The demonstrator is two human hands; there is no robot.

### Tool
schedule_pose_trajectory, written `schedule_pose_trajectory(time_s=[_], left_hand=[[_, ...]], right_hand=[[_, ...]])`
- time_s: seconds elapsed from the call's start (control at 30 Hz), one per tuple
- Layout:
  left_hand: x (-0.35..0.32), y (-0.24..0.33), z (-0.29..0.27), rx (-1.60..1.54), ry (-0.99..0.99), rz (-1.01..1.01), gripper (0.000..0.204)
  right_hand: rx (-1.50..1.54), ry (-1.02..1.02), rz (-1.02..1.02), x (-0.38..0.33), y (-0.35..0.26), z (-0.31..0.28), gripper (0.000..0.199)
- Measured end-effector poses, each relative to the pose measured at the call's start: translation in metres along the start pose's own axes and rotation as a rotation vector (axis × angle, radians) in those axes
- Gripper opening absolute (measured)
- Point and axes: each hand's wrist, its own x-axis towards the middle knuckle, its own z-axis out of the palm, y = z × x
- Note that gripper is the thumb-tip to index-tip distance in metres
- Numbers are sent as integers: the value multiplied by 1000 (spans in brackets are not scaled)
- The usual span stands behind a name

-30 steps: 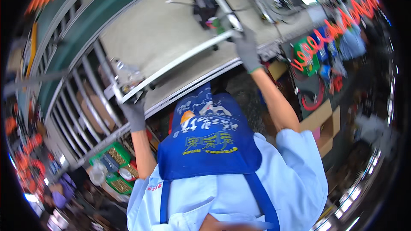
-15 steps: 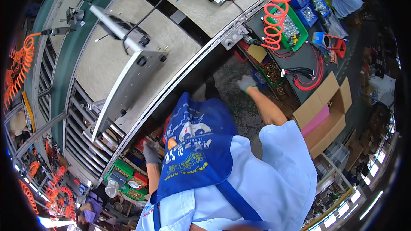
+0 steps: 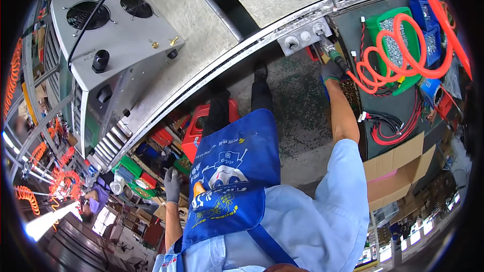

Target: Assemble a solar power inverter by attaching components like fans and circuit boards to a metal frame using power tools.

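Observation:
My left hand (image 3: 172, 185), in a grey glove, hangs beside my blue apron (image 3: 237, 166) with nothing seen in it; its fingers look loosely stretched. Close by are small green and red parts bins (image 3: 147, 181). My right arm reaches forward, and the gloved right hand (image 3: 331, 72) is at the parts bins below the right bench, just under an air hose coupling (image 3: 337, 58). Its fingers are mostly hidden, so whether it grasps anything does not show. A grey metal housing (image 3: 136, 32) with two round fans stands tilted in view on the workbench (image 3: 201, 45) to the left.
A coiled orange air hose (image 3: 385, 65) stretches across the right bench, over a green bin (image 3: 396, 40) of metal fasteners. Red and black cables (image 3: 398, 126) lie nearer. An opened cardboard box (image 3: 398, 171) stands at right. A red plastic stool (image 3: 194, 133) is by my legs.
My right hand has gone from above the floor to the bins by the hose coupling. The view has shifted, and the housing now shows its fan side. My left hand remains low beside the apron.

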Motion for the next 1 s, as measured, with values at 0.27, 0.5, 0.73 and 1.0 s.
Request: schedule_pose_trajectory(time_s=[0.27, 0.5, 0.73, 1.0], left_hand=[[-11, 17, 42, 193, -141, 199, 42], [-11, 71, 61, 331, -285, 450, 41], [-48, 154, 78, 313, -300, 1073, 43], [-82, 222, -5, 266, -117, 1554, 35]], right_hand=[[38, -70, -27, -34, 51, -55, 38], [108, 194, -65, -155, 17, -158, 29], [708, 105, -260, -271, -105, -278, 23], [812, -285, -814, -347, -267, -403, 29]])
